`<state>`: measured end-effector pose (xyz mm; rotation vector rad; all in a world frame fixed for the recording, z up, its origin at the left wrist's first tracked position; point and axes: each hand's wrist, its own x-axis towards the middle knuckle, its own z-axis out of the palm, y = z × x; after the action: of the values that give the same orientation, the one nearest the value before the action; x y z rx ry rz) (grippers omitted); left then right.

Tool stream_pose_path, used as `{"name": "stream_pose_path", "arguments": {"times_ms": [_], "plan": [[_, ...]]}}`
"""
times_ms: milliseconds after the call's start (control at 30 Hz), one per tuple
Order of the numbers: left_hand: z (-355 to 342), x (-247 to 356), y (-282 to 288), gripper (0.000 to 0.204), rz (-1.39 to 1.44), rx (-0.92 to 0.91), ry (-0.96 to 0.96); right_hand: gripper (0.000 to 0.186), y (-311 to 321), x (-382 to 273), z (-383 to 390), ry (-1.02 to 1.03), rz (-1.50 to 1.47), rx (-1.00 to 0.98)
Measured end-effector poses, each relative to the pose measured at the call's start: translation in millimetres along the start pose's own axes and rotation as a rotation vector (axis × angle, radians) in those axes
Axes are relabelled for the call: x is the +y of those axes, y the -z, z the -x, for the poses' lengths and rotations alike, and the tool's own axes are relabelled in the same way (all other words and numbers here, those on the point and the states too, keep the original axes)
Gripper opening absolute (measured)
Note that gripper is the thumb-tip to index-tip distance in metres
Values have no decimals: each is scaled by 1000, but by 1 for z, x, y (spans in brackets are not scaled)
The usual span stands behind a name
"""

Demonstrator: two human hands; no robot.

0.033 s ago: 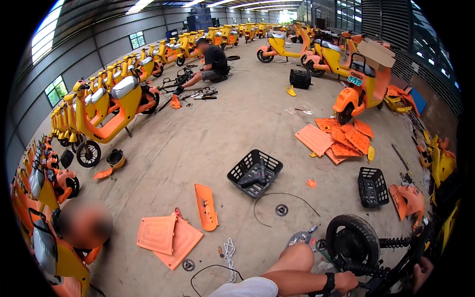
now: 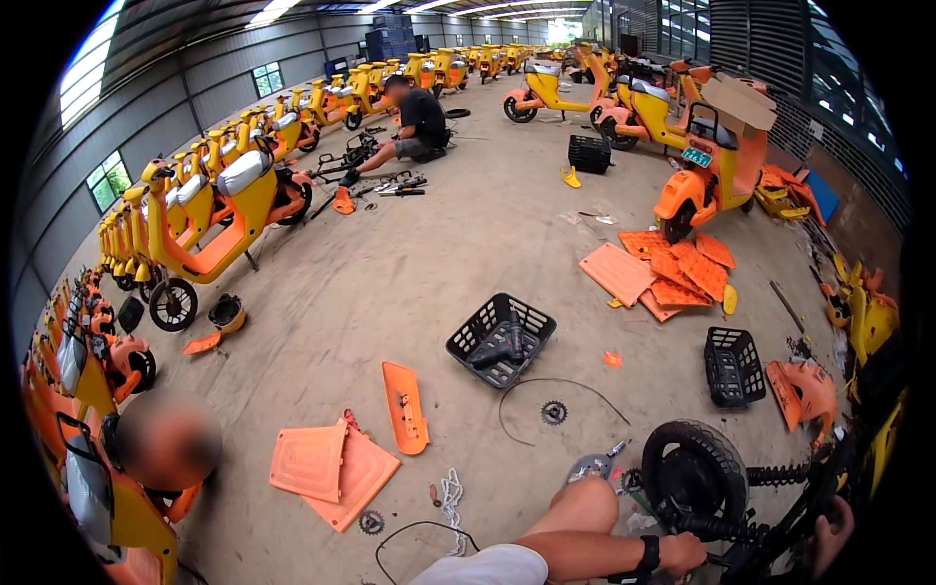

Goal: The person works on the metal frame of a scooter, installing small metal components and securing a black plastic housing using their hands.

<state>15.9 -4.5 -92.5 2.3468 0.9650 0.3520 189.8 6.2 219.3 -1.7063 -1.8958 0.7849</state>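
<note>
A stripped black scooter frame (image 2: 780,546) with its rear wheel (image 2: 694,480) and coil-spring shock absorbers (image 2: 778,475) lies at the lower right. My left hand (image 2: 682,554), with a dark band on the wrist, is closed beside the lower shock. A short dark piece juts from its fingers, too hidden to name. Farther right, my right hand (image 2: 833,532) has its fingers bent against the black frame, partly hidden by it. A chainring sits by the wheel, and a grey shoe (image 2: 591,470) shows beyond my bare knee.
A black basket (image 2: 466,343) holds a cordless drill (image 2: 502,349); another basket (image 2: 733,369) stands right. Orange panels (image 2: 336,468), a sprocket (image 2: 554,412), a cable and a chain (image 2: 450,497) lie around. Yellow scooters (image 2: 210,210) line the left. A co-worker (image 2: 419,122) sits farther back among parts.
My right hand has shifted up slightly along the black frame. The left hand stays in the same place, and the view has moved only a trace.
</note>
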Motion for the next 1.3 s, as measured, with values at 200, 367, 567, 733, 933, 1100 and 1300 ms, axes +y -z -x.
{"name": "stream_pose_path", "arguments": {"times_ms": [200,367,567,733,933,1100,1300], "plan": [[-7,-4,-14,19,48,57,-13,40,-38,26,-18,-259,-600,101],[-10,-6,-17,20,53,120,-39,41,-67,21,-17,-109,-801,165],[0,6,-9,18,8,163,-107,47,-74,58,-38,-83,-586,268],[15,20,17,15,79,181,-53,44,-74,26,-42,-102,-735,348],[18,25,42,18,191,79,-42,37,-58,3,-29,-18,-904,387],[21,20,49,31,113,4,-92,46,-34,25,-19,313,-588,613],[26,24,51,35,64,-83,-72,73,25,19,14,325,-154,308]]}}
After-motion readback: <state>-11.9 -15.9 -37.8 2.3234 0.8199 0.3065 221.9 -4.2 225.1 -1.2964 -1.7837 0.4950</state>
